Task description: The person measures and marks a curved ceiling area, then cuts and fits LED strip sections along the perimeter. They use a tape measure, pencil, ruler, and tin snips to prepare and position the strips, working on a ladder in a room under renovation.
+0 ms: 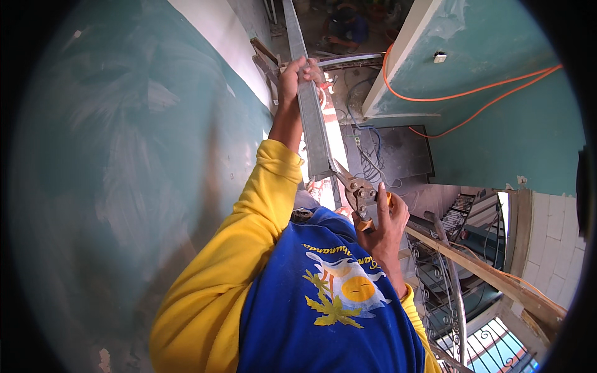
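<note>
A long grey metal channel (316, 133) runs away from me, its near end just in front of my chest. My left hand (295, 73) is wrapped round it farther along, fingers closed over its edges. In my right hand (390, 227) is a pair of tin snips (358, 194) with worn metal jaws and orange-yellow grips. The snips' jaws meet the right edge of the channel close to its near end. Whether the blades are closed on the metal cannot be made out. My right index finger is stretched along the grip.
Orange cable (472, 96) hangs across the green wall at right. A wooden rail (491, 267) and wrought-iron railing (429, 280) border a stairwell at lower right. Loose cords (373, 163) lie on a dark panel (404, 149). Another person (349, 28) crouches at the far end. A green wall (124, 155) stands close on the left.
</note>
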Demonstrator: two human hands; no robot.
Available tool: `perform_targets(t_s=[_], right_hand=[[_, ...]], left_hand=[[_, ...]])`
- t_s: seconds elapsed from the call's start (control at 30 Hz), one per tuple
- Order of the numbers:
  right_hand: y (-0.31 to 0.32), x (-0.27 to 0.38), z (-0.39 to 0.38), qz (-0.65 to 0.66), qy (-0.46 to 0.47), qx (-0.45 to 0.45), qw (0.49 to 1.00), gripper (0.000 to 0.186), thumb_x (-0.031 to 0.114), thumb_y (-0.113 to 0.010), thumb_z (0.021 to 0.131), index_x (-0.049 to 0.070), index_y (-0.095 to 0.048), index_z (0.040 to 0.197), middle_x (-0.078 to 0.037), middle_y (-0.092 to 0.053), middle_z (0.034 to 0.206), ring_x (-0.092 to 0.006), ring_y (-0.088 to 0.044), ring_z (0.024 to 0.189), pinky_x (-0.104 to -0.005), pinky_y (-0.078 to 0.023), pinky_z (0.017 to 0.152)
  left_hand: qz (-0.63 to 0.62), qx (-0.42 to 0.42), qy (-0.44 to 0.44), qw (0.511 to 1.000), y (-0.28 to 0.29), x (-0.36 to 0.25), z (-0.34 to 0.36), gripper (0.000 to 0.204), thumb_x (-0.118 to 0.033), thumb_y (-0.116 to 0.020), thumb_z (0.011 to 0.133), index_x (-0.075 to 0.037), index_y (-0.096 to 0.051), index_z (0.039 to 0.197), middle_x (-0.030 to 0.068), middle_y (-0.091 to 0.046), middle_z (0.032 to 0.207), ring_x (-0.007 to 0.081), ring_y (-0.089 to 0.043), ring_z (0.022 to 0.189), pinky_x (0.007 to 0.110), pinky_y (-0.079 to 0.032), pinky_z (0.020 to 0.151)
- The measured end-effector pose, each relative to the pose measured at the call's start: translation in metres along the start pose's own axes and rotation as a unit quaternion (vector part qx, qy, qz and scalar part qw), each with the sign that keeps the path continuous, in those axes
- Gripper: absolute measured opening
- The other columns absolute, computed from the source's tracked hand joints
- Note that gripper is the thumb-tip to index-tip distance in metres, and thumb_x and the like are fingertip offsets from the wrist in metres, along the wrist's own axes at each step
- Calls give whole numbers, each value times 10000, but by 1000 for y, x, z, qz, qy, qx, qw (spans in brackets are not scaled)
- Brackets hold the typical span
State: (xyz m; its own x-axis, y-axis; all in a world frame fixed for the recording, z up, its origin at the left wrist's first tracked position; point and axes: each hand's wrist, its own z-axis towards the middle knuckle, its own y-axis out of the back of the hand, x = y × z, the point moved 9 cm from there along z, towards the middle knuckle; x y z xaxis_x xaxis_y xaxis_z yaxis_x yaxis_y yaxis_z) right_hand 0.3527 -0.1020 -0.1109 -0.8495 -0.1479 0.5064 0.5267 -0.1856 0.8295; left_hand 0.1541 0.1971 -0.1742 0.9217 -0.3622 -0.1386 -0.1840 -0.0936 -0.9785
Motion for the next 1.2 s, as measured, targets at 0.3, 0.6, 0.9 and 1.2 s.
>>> perform_targets(t_s=[0.3,0.6,0.9,1.2], right_hand=[[-4,5,4,16,-30,28,999,842,251,-865,771,125,-504,1521,-194,-563,1196,-352,-558,1090,-492,-426,953],[-30,3,21,308,-53,305,900,749,232,-842,840,74,-530,1503,-156,-630,1107,-264,-628,1057,-378,-482,958],[-63,-3,1,474,-110,422,765,752,251,-814,879,24,-487,1517,-138,-628,1306,-231,-580,1191,-383,-420,1065],[-40,-40,-7,380,-132,361,842,726,204,-781,871,3,-483,1502,-135,-598,1290,-234,-546,1212,-386,-395,1088]], left_hand=[[2,3,-19,1000,14,-4,-2,179,-66,-577,1010,49,-455,1074,74,-501,890,79,-510,678,190,-463,547],[-22,11,42,999,11,5,-12,219,-73,-559,1016,58,-429,1135,83,-489,923,74,-491,685,179,-450,530],[20,-12,56,998,23,8,-10,189,-125,-558,1024,5,-464,1126,49,-474,829,61,-476,649,172,-442,527],[222,-47,-48,973,38,-34,14,191,-45,-557,955,-19,-461,1117,76,-490,848,111,-459,598,264,-463,550]])
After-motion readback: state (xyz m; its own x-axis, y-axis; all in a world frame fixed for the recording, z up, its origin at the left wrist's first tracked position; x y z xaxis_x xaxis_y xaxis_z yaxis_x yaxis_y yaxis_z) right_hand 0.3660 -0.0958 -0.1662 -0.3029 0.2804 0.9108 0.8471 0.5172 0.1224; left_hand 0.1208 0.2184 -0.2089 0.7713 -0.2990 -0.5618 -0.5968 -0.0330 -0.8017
